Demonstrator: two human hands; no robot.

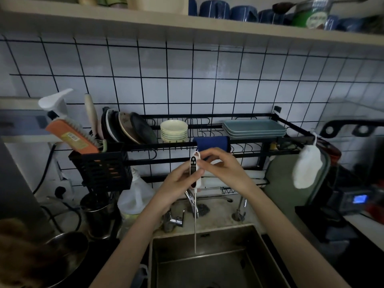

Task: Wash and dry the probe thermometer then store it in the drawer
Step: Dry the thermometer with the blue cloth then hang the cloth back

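A white probe thermometer (194, 167) with a dark display is held upright above the steel sink (207, 260), its long metal probe (195, 225) pointing straight down into the basin. My left hand (180, 179) grips the thermometer's body from the left, thumb across its lower part. From the right, my right hand (222, 165) touches the upper part of the body with its fingertips. Behind the probe stands the tap (192, 202); no water is visible. A blue cloth (212, 143) hangs on the rack just behind my hands.
A black dish rack (259, 142) spans the tiled wall with plates, stacked bowls (174, 130) and blue trays (254, 127). A utensil caddy (101, 169), a detergent jug (135, 196) and a metal cup stand left. A white mitt (306, 169) hangs right. A steel bowl (66, 252) sits bottom left.
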